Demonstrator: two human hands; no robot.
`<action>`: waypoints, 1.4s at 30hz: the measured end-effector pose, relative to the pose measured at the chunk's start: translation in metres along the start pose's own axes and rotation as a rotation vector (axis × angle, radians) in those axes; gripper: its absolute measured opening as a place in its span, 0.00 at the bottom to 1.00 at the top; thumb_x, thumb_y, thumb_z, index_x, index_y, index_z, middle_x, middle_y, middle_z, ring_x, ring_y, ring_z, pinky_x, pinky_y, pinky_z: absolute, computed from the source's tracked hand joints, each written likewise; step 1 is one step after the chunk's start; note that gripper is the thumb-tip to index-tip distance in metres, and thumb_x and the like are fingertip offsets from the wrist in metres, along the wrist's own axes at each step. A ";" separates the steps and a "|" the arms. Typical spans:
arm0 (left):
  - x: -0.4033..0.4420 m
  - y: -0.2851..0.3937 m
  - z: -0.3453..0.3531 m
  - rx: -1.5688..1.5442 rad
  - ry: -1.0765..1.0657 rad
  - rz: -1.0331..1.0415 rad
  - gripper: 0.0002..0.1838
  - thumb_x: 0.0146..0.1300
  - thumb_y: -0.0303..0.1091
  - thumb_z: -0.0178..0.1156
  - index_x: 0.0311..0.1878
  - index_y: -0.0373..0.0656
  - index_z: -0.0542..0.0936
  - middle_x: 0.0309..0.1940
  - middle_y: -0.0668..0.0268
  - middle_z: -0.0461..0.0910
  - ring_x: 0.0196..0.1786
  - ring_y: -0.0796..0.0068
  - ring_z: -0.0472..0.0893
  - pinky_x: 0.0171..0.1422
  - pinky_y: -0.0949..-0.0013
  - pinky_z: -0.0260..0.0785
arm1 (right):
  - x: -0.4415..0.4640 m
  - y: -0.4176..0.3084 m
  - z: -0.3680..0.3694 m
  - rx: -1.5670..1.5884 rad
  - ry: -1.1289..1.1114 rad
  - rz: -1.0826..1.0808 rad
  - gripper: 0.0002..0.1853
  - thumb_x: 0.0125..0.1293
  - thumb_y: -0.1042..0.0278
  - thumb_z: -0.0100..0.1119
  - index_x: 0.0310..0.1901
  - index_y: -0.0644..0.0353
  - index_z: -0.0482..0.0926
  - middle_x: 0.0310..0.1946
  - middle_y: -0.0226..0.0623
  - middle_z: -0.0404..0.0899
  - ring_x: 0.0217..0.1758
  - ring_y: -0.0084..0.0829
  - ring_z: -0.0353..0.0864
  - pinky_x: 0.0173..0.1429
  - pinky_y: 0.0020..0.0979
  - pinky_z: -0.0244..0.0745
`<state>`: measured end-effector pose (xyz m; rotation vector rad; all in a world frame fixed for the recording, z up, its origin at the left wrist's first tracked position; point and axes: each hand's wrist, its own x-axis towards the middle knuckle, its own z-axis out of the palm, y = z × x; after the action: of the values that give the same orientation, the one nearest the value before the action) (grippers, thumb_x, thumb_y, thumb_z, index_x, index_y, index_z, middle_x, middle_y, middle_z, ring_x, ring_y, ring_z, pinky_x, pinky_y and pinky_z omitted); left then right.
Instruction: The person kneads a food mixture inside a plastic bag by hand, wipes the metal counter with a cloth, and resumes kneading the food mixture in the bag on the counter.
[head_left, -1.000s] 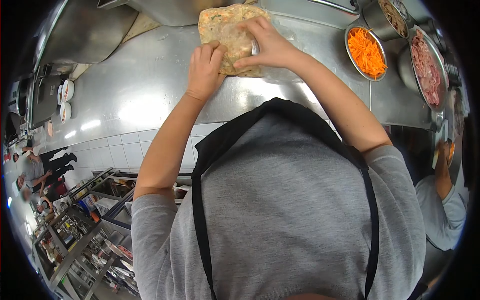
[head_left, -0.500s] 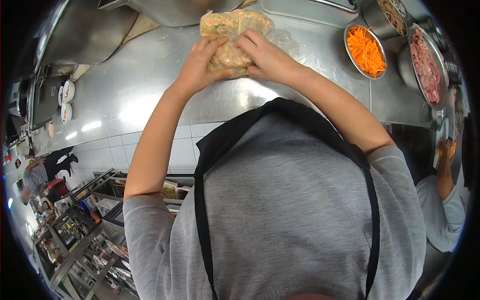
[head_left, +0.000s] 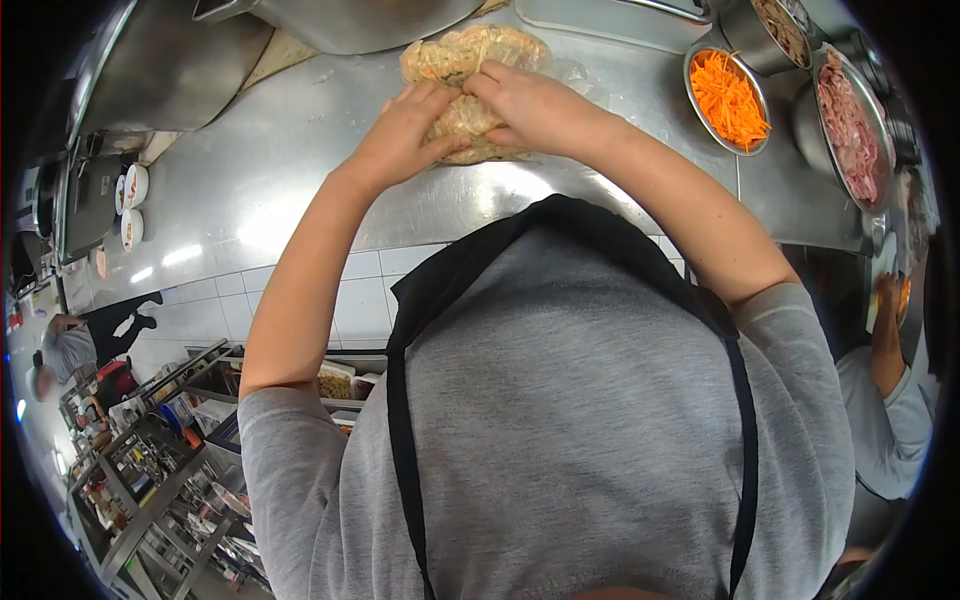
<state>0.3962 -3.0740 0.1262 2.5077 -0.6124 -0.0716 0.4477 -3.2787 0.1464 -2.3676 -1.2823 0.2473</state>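
Note:
A clear plastic bag of pale food mixture (head_left: 450, 58), flecked with orange and green, lies on the steel counter in front of me. My left hand (head_left: 405, 138) grips its left side, fingertips pressed into the middle and thumb along the near edge. From the right, my right hand (head_left: 527, 108) has bent fingers closed on the bag's middle, close to the left fingertips. The bag's loose, crumpled plastic (head_left: 580, 82) spreads out to the right, beyond my right hand. My hands hide part of the filling.
Shredded carrot (head_left: 728, 98) fills a steel bowl on the right. Beyond it is a larger bowl of raw sliced meat (head_left: 848, 135). Small white bowls (head_left: 134, 205) stand at the left. A co-worker's arm (head_left: 884, 335) shows at the far right, and another person (head_left: 72, 345) is at far left.
Both hands have shifted slightly nearer me on the bag, and more of its far end shows. My fingertips have drawn closer together. The person at far left has changed posture.

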 end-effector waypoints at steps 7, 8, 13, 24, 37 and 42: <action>0.002 0.015 0.004 0.206 0.059 0.022 0.24 0.53 0.40 0.63 0.52 0.42 0.71 0.45 0.60 0.72 0.53 0.58 0.70 0.54 0.58 0.61 | 0.004 0.010 0.019 -0.006 0.124 -0.092 0.29 0.45 0.70 0.68 0.50 0.64 0.67 0.45 0.42 0.69 0.50 0.43 0.73 0.50 0.38 0.73; 0.003 0.015 0.005 0.205 0.062 0.019 0.24 0.53 0.40 0.63 0.52 0.42 0.71 0.45 0.60 0.72 0.53 0.58 0.70 0.54 0.58 0.61 | 0.003 0.009 0.018 0.010 0.150 -0.077 0.29 0.44 0.70 0.68 0.49 0.63 0.68 0.45 0.42 0.68 0.49 0.44 0.73 0.50 0.38 0.73; 0.001 0.018 0.017 0.201 0.164 -0.022 0.22 0.50 0.38 0.63 0.47 0.40 0.72 0.42 0.59 0.71 0.50 0.57 0.70 0.52 0.59 0.64 | -0.007 0.001 0.020 0.064 0.192 0.031 0.27 0.45 0.69 0.68 0.48 0.60 0.68 0.44 0.41 0.68 0.47 0.45 0.74 0.50 0.39 0.73; 0.001 0.008 0.005 0.019 0.126 -0.032 0.21 0.50 0.38 0.63 0.46 0.39 0.72 0.43 0.58 0.71 0.50 0.55 0.71 0.53 0.58 0.66 | 0.000 0.040 0.007 0.224 0.040 -0.058 0.24 0.48 0.69 0.64 0.48 0.57 0.69 0.43 0.40 0.69 0.48 0.43 0.72 0.51 0.37 0.70; -0.006 0.003 0.003 -0.127 0.069 -0.057 0.24 0.52 0.35 0.64 0.52 0.40 0.71 0.45 0.57 0.73 0.51 0.55 0.72 0.55 0.61 0.65 | -0.011 0.058 -0.005 0.491 -0.077 0.086 0.27 0.50 0.62 0.69 0.51 0.59 0.71 0.43 0.35 0.74 0.47 0.29 0.74 0.55 0.31 0.68; -0.001 0.009 0.004 -0.036 0.076 -0.054 0.22 0.52 0.34 0.64 0.50 0.41 0.72 0.43 0.58 0.74 0.49 0.55 0.73 0.53 0.60 0.66 | -0.002 0.035 -0.004 0.310 -0.011 0.069 0.20 0.47 0.69 0.66 0.42 0.61 0.71 0.37 0.37 0.72 0.41 0.34 0.73 0.48 0.32 0.70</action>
<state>0.3907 -3.0826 0.1275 2.4797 -0.5082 -0.0068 0.4741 -3.2983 0.1342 -2.1487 -1.0798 0.4465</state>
